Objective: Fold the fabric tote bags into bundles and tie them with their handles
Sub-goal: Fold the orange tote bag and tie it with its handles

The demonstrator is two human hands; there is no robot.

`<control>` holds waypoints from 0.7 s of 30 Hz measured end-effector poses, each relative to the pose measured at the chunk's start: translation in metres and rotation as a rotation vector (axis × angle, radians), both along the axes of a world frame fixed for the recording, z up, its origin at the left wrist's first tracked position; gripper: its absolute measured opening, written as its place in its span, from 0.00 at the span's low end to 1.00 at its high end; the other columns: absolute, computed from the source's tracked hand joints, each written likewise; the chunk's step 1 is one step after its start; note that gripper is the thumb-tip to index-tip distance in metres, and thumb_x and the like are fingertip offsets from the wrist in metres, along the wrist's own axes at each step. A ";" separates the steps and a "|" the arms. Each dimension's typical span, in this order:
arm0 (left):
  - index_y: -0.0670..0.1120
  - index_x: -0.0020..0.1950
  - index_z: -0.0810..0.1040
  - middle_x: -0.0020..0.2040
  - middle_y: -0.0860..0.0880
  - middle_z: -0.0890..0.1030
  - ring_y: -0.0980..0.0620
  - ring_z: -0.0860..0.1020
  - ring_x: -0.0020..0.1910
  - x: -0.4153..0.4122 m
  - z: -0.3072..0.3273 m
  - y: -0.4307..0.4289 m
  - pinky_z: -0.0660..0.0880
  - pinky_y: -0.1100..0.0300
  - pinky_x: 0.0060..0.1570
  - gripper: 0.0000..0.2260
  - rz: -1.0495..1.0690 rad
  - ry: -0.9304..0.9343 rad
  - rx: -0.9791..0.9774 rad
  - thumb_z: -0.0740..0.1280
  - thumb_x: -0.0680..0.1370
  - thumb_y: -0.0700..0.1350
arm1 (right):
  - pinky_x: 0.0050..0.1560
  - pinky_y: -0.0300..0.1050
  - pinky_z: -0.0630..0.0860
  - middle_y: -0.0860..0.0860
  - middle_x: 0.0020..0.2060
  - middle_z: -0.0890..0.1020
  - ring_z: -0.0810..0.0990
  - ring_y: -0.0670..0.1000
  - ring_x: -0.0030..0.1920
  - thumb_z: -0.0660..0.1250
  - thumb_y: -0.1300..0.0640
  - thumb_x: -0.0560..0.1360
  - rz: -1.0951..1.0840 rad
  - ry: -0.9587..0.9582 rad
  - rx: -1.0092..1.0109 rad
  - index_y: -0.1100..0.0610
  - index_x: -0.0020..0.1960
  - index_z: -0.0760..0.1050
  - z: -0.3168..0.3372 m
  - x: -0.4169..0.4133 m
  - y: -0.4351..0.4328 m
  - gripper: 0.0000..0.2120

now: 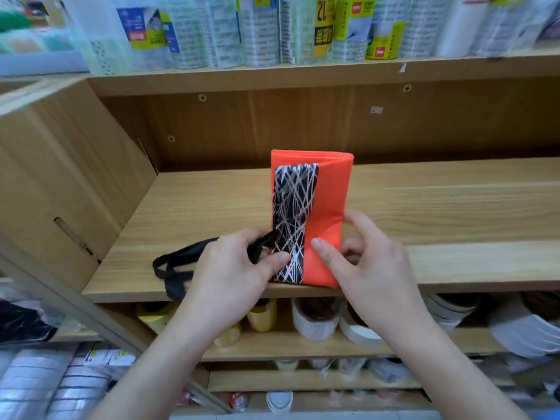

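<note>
Tote bag: an orange fabric tote bag (330, 189) folded into a narrow upright strip with several layers showing at its far folded edge.
Panel: a black panel (292, 213) crossed by thin pale lines runs along the left half of the strip's top face; plain orange shows to its right and above it.
Handles: two black handles (175, 262) trail from the near-left corner of the strip, looping leftward and lying flat; one loop end hangs over the front edge.
Place: the bag lies on a wooden shelf (454, 207), its near end at the shelf's front edge and its far end pointing toward the back board.
Left hand: the left hand (230, 268) has its fingers curled round the handles where they meet the bag, with the thumb pressed flat on the patterned panel.
Right hand: the right hand (363, 268) pinches the bag's near-right edge, thumb on top of the orange fabric and fingers curled at the side.
Above: wrapped rolls (260, 28) with printed labels stand in a row.
Below: tape rolls (315, 319) sit on the lower shelf.
</note>
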State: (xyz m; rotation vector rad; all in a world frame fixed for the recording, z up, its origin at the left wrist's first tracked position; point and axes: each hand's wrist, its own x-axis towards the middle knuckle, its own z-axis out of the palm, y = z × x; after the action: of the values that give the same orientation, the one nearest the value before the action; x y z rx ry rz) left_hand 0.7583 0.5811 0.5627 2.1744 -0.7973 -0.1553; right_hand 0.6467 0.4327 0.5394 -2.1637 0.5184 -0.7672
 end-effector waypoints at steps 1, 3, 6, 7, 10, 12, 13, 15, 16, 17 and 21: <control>0.56 0.55 0.82 0.41 0.63 0.82 0.61 0.80 0.46 -0.002 0.003 -0.003 0.77 0.60 0.48 0.10 0.017 -0.006 0.016 0.72 0.74 0.55 | 0.40 0.39 0.77 0.42 0.35 0.81 0.80 0.40 0.36 0.71 0.44 0.73 -0.035 0.011 -0.017 0.42 0.66 0.68 0.000 0.001 -0.001 0.23; 0.57 0.57 0.81 0.42 0.63 0.81 0.59 0.79 0.47 -0.007 0.008 -0.009 0.72 0.63 0.43 0.12 0.044 -0.073 0.089 0.71 0.75 0.56 | 0.43 0.33 0.69 0.39 0.43 0.77 0.77 0.39 0.44 0.73 0.46 0.72 -0.086 0.088 -0.083 0.45 0.74 0.60 -0.001 0.003 -0.005 0.36; 0.58 0.64 0.74 0.46 0.58 0.80 0.53 0.79 0.51 -0.013 0.006 -0.013 0.68 0.63 0.44 0.19 0.096 -0.238 0.174 0.69 0.75 0.59 | 0.48 0.41 0.66 0.44 0.50 0.76 0.75 0.46 0.53 0.71 0.45 0.73 -0.076 0.250 -0.162 0.47 0.78 0.53 0.003 0.008 -0.006 0.40; 0.59 0.66 0.71 0.47 0.57 0.77 0.52 0.78 0.52 -0.014 0.006 -0.012 0.67 0.62 0.45 0.22 0.104 -0.274 0.184 0.70 0.74 0.59 | 0.48 0.42 0.67 0.44 0.51 0.76 0.74 0.46 0.53 0.71 0.44 0.74 -0.061 0.301 -0.178 0.46 0.77 0.52 0.006 0.011 -0.008 0.40; 0.57 0.67 0.69 0.55 0.53 0.72 0.49 0.72 0.57 -0.009 0.003 -0.007 0.70 0.54 0.50 0.27 0.068 -0.554 0.284 0.73 0.70 0.56 | 0.49 0.49 0.74 0.45 0.49 0.77 0.77 0.50 0.51 0.71 0.43 0.73 -0.016 0.376 -0.186 0.45 0.75 0.54 0.014 0.017 -0.012 0.37; 0.53 0.63 0.77 0.60 0.48 0.76 0.45 0.73 0.61 -0.005 -0.002 -0.008 0.73 0.47 0.53 0.20 -0.081 -0.769 0.322 0.73 0.71 0.49 | 0.46 0.50 0.74 0.44 0.47 0.77 0.78 0.51 0.49 0.72 0.43 0.72 0.007 0.407 -0.183 0.44 0.70 0.59 0.019 0.019 -0.015 0.33; 0.52 0.61 0.80 0.61 0.47 0.79 0.44 0.75 0.62 -0.003 -0.006 -0.008 0.75 0.48 0.54 0.16 -0.184 -0.830 0.341 0.69 0.73 0.46 | 0.46 0.49 0.74 0.44 0.47 0.77 0.78 0.51 0.49 0.72 0.43 0.71 0.019 0.429 -0.185 0.44 0.68 0.61 0.020 0.021 -0.017 0.31; 0.49 0.62 0.81 0.62 0.49 0.81 0.47 0.79 0.62 0.001 -0.014 -0.006 0.77 0.51 0.56 0.18 -0.331 -0.796 0.345 0.60 0.75 0.45 | 0.52 0.51 0.75 0.47 0.53 0.77 0.78 0.52 0.55 0.74 0.42 0.69 0.052 0.473 -0.170 0.46 0.70 0.61 0.021 0.025 -0.025 0.35; 0.48 0.63 0.80 0.63 0.49 0.81 0.49 0.79 0.61 0.004 -0.017 -0.004 0.77 0.52 0.57 0.20 -0.378 -0.744 0.341 0.57 0.76 0.46 | 0.58 0.53 0.75 0.49 0.58 0.76 0.77 0.53 0.58 0.75 0.43 0.68 0.088 0.479 -0.125 0.47 0.73 0.58 0.023 0.028 -0.029 0.40; 0.47 0.64 0.80 0.63 0.50 0.81 0.50 0.79 0.61 0.006 -0.017 -0.002 0.76 0.53 0.59 0.20 -0.412 -0.706 0.325 0.56 0.77 0.46 | 0.63 0.54 0.73 0.51 0.63 0.75 0.76 0.53 0.62 0.76 0.44 0.68 0.137 0.460 -0.045 0.48 0.77 0.54 0.027 0.032 -0.033 0.46; 0.50 0.72 0.72 0.72 0.54 0.71 0.56 0.68 0.72 0.005 -0.008 0.007 0.62 0.59 0.72 0.27 -0.539 -0.472 0.344 0.54 0.78 0.61 | 0.66 0.47 0.73 0.50 0.61 0.77 0.78 0.49 0.60 0.75 0.54 0.72 0.294 0.335 0.263 0.46 0.79 0.54 0.039 0.056 -0.045 0.43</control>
State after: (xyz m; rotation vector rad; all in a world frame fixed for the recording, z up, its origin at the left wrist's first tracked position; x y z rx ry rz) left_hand 0.7628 0.5886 0.5552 2.2894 -1.7293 -0.0481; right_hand 0.7025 0.3877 0.5787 -2.0638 0.4273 -0.1660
